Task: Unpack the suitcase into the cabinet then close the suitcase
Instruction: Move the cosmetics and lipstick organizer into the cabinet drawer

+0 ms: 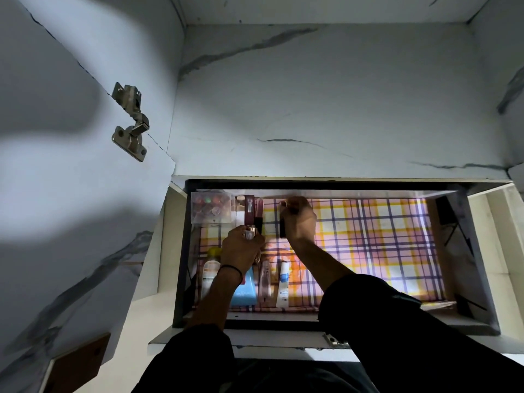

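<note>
**While Both Hands Reach In, a Cabinet Drawer Holds Toiletries**

As I lean over the marble-patterned cabinet [312,95], its dark-walled drawer [181,251] stands pulled out below me. A plaid liner [382,236] in pink, yellow and purple covers the drawer floor, and most of its right side is bare cloth. Both my dark sleeves stretch into the left half.

My right hand [299,219] is near the far edge, fingers curled around a slim dark stick [282,226] held on end. My left hand [241,248], with a thin black band [232,269] at the wrist, is just beside it. Its fingers are closed on a small shiny-capped piece [251,232]; I cannot tell what it is.

At the far left corner sits a clear box [211,207] of round coloured items, with dark red cases [253,211] standing against its right side. Nearer me, lying side by side on the liner, are a yellow-capped bottle [211,270], a blue carton [244,290], a clear pinkish bottle [265,279] and a white tube [283,285]. A metal hinge [130,120] is fixed on the open door at left.
</note>
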`<state>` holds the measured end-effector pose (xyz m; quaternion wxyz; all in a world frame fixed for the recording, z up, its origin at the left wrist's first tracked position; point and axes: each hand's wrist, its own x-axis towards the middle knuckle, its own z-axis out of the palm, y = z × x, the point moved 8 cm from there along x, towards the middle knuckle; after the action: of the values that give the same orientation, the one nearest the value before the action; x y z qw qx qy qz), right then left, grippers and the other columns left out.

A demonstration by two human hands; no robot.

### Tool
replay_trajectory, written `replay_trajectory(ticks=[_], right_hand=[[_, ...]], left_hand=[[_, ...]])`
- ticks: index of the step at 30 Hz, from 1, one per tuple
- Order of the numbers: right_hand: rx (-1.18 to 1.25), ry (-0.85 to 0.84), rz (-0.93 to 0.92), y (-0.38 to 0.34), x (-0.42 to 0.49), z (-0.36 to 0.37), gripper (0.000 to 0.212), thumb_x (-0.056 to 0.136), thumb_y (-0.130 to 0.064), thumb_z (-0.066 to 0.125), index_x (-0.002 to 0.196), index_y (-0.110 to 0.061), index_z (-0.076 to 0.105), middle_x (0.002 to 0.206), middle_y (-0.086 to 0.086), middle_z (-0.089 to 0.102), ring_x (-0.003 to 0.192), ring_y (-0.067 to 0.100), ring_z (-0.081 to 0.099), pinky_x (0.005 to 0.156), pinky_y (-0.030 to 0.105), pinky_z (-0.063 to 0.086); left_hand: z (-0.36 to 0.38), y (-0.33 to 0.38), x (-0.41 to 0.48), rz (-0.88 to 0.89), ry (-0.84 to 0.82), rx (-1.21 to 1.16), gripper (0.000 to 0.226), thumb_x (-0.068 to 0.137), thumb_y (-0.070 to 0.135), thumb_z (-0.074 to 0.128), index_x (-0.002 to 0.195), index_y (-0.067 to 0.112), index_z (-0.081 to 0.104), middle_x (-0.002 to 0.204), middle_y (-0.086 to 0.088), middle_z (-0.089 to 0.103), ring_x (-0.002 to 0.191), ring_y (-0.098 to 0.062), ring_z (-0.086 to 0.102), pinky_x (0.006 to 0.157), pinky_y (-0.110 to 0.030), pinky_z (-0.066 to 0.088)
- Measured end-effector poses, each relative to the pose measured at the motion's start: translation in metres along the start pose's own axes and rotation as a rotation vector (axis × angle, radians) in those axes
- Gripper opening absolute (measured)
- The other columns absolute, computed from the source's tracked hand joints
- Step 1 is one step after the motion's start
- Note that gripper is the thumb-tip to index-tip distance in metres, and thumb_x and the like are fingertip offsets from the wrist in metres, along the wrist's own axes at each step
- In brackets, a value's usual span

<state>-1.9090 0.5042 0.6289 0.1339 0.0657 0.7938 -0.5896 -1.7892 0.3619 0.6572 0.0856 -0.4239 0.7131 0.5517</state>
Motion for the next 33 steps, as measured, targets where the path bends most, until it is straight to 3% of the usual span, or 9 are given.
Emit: replay_trajectory(ticks=[4, 8, 12, 17, 20, 24, 28, 30, 33], right_hand=[[-0.04, 0.015, -0.087, -0.003, 0.0, 0.004, 0.013, 0.099, -0.008, 0.057, 0.107, 0.001, 0.061, 0.097, 0.01, 0.064, 0.087, 0.015, 0.061, 0.072, 0.018, 0.05], [-0.173, 0.06, -0.101, 0.003, -0.002, -0.002, 0.019, 0.102, -0.016, 0.049, 0.098, -0.002, 0.062, 0.085, 0.01, 0.062, 0.074, 0.014, 0.054, 0.064, 0.023, 0.039], [-0.134, -0.085, -0.086, 0.008, -0.01, -0.002, 0.011, 0.1, -0.011, 0.055, 0.103, -0.002, 0.06, 0.088, 0.007, 0.06, 0.077, 0.003, 0.054, 0.064, 0.008, 0.039], [-0.147, -0.249, -0.046, 0.002, -0.009, 0.014, 0.017, 0.099, -0.016, 0.059, 0.113, -0.006, 0.058, 0.097, 0.001, 0.064, 0.088, 0.004, 0.062, 0.069, 0.011, 0.049], [-0.2, -0.296, 0.01, 0.004, -0.002, 0.024, 0.017, 0.098, -0.021, 0.062, 0.11, -0.009, 0.061, 0.102, 0.007, 0.069, 0.093, 0.019, 0.069, 0.074, 0.032, 0.059], [-0.262, -0.301, 0.042, 0.002, 0.001, 0.024, 0.013, 0.096, -0.015, 0.063, 0.108, -0.009, 0.062, 0.102, 0.007, 0.069, 0.093, 0.02, 0.069, 0.073, 0.028, 0.057], [-0.279, -0.229, 0.057, 0.003, 0.002, 0.004, 0.012, 0.095, -0.013, 0.062, 0.106, -0.009, 0.066, 0.098, 0.006, 0.071, 0.089, 0.019, 0.068, 0.076, 0.033, 0.058], [-0.267, -0.16, 0.064, 0.007, 0.004, -0.015, 0.009, 0.095, -0.013, 0.061, 0.102, -0.009, 0.066, 0.095, 0.007, 0.07, 0.085, 0.019, 0.067, 0.072, 0.031, 0.056], [-0.259, -0.076, 0.087, 0.014, 0.004, -0.041, 0.01, 0.094, -0.017, 0.06, 0.099, -0.009, 0.064, 0.093, 0.007, 0.069, 0.083, 0.023, 0.065, 0.072, 0.04, 0.057]], left_hand=[[0.001, -0.001, 0.001, -0.013, -0.005, 0.036, 0.016, 0.085, 0.013, 0.068, 0.071, 0.01, 0.061, 0.059, -0.01, 0.063, 0.056, -0.03, 0.061, 0.067, -0.053, 0.058], [0.005, 0.003, 0.004, -0.056, 0.03, 0.093, 0.021, 0.086, 0.018, 0.066, 0.067, 0.011, 0.06, 0.062, -0.012, 0.065, 0.063, -0.031, 0.066, 0.07, -0.041, 0.059], [0.014, 0.008, 0.008, -0.084, 0.079, 0.179, 0.031, 0.086, 0.024, 0.068, 0.095, -0.006, 0.067, 0.092, -0.019, 0.072, 0.088, -0.032, 0.068, 0.071, -0.029, 0.048], [0.021, 0.02, 0.005, -0.072, 0.13, 0.253, 0.041, 0.092, 0.028, 0.065, 0.121, -0.002, 0.061, 0.118, -0.02, 0.066, 0.111, -0.036, 0.061, 0.083, -0.034, 0.046], [0.032, 0.024, 0.002, -0.003, 0.1, 0.305, 0.038, 0.096, 0.031, 0.06, 0.123, 0.004, 0.06, 0.119, -0.017, 0.067, 0.109, -0.034, 0.063, 0.078, -0.032, 0.044], [0.045, 0.023, 0.005, 0.066, 0.035, 0.3, 0.037, 0.095, 0.025, 0.06, 0.13, 0.013, 0.057, 0.117, -0.012, 0.068, 0.106, -0.033, 0.064, 0.088, -0.037, 0.05], [0.056, 0.02, 0.01, 0.108, -0.083, 0.232, 0.036, 0.088, 0.028, 0.068, 0.124, 0.02, 0.064, 0.097, -0.012, 0.074, 0.086, -0.038, 0.069, 0.079, -0.048, 0.058], [0.066, 0.026, 0.008, 0.132, -0.149, 0.2, 0.041, 0.085, 0.029, 0.074, 0.123, 0.019, 0.066, 0.1, -0.011, 0.074, 0.091, -0.038, 0.069, 0.082, -0.045, 0.057], [0.084, 0.038, 0.004, 0.16, -0.211, 0.205, 0.043, 0.085, 0.022, 0.071, 0.127, 0.015, 0.065, 0.107, -0.015, 0.073, 0.099, -0.035, 0.067, 0.083, -0.037, 0.053]])
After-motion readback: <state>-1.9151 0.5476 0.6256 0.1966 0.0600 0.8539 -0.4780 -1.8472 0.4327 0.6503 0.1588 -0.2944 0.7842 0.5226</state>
